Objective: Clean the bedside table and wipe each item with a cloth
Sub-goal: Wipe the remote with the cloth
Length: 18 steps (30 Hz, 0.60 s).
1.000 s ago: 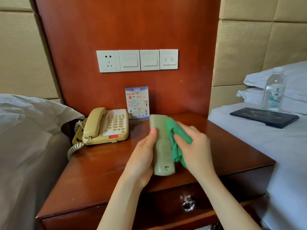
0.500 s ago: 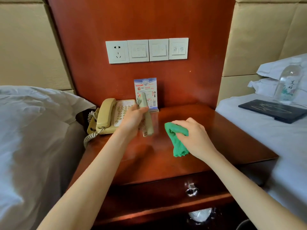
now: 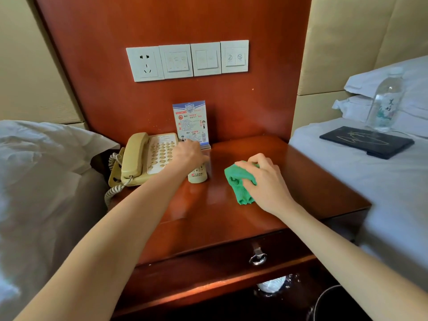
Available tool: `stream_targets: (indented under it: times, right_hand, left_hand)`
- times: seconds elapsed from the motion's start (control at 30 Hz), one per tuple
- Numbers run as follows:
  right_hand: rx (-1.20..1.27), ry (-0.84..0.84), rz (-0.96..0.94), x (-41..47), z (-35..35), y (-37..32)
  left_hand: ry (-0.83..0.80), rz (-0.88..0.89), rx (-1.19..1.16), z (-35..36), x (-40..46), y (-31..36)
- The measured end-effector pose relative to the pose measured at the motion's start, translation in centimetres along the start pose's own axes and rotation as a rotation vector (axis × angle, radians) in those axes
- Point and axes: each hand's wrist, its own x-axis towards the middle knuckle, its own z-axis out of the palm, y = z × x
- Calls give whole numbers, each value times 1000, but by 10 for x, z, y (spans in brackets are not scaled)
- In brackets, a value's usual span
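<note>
The left hand has just laid the remote on the tabletop beside the phone, seemingly still gripping it, so the cloth clutched in the right hand can move on.

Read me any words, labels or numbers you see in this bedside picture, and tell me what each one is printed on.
Nothing can be quoted with certainty.
Blue-and-white printed card stand: red and black Chinese text with a QR code, too small to read.
Clear plastic water bottle: dark brush-style characters, blurred.
Beige push-button telephone: keypad markings too small.
Cream remote control: red logo, unreadable.
White wall switch panel: two round symbols, no words.
Black folder: gold line drawing only.
</note>
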Motion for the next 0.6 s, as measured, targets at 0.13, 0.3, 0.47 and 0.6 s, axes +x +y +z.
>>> stream_targets:
  times: [0.13, 0.3, 0.47, 0.6]
  right_hand:
    - [-104, 18, -17, -3, 2, 2]
    - [-157, 52, 0, -3, 5, 5]
    - [-136, 46, 9, -2, 7, 7]
    - [-101, 31, 25, -1, 7, 8]
  left_hand:
    - [-26, 13, 132, 8, 10, 4]
    - [-12, 54, 314, 9, 18, 8]
    - [-9, 67, 415, 10, 23, 4]
    - [22, 53, 366, 13, 24, -1]
